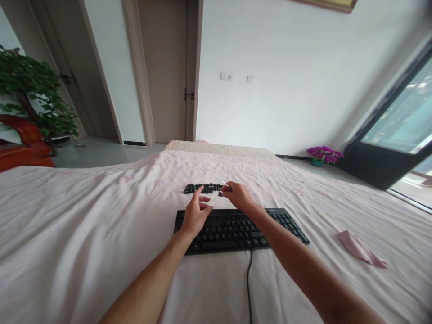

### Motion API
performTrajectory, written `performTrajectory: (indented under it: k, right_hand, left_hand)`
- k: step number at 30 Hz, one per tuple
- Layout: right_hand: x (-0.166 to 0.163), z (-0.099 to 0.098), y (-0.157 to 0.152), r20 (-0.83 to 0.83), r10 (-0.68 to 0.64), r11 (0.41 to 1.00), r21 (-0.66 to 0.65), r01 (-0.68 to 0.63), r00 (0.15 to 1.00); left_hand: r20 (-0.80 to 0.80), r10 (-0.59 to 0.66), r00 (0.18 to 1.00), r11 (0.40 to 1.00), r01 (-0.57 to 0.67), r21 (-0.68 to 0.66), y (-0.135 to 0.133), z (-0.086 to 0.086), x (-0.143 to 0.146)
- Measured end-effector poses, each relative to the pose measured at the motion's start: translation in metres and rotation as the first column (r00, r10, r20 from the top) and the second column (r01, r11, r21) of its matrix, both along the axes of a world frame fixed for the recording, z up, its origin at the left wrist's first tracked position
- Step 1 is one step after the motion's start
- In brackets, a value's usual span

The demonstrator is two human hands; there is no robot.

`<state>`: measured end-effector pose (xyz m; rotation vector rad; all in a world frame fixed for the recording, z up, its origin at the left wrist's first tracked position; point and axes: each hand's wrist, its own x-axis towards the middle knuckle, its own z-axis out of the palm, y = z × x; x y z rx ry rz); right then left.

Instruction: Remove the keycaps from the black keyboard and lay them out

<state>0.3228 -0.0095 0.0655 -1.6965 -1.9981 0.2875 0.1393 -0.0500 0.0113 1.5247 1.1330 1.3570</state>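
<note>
A black keyboard [229, 230] lies on the pink cloth, some of its left keys bare of caps. Beyond its far edge, loose black keycaps [189, 189] sit in rows. My left hand [195, 213] hovers over the keyboard's upper left, fingers apart and holding nothing; its index finger points toward the keycaps. My right hand [238, 195] is closed in a pinch at the right end of those rows. From its fingers sticks out a thin white stick [224, 183], perhaps a cotton swab. A single black keycap [220, 194] shows at the fingertips; whether it is gripped is unclear.
The keyboard's cable [249, 283] runs toward me over the wrinkled floral cloth [128, 202]. To the right lies a folded pink cloth [362, 248]. Farther off are a wooden chair [27, 141], a leafy plant [37, 90] and purple flowers [324, 154].
</note>
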Motion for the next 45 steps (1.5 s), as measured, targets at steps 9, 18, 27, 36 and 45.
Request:
performTrajectory:
  k: [9, 18, 27, 36, 45]
  right_hand:
    - [0.001, -0.026, 0.040, 0.069, -0.119, 0.991, -0.054, 0.123, 0.990]
    - [-0.010, -0.031, 0.055, 0.135, -0.077, 0.992, -0.087, 0.089, 0.988]
    - [-0.013, -0.037, 0.060, 0.161, -0.069, 0.994, -0.076, 0.082, 0.985]
    - [-0.012, -0.040, 0.064, 0.145, -0.038, 0.997, -0.064, 0.048, 0.989]
    - [-0.012, -0.036, 0.059, 0.107, -0.043, 0.998, -0.036, 0.047, 0.993]
  left_hand:
    - [-0.044, 0.002, 0.999, 1.000, -0.002, 0.006, 0.004, -0.003, -0.001]
    - [-0.014, 0.007, 1.000, 1.000, -0.007, -0.021, 0.005, -0.002, -0.001]
    - [-0.013, 0.009, 1.000, 1.000, -0.009, -0.025, 0.004, -0.001, -0.001]
    - [0.013, 0.005, 1.000, 0.999, -0.004, -0.034, 0.004, -0.001, -0.001]
    - [-0.027, 0.008, 1.000, 0.999, -0.009, -0.035, 0.003, 0.002, 0.000]
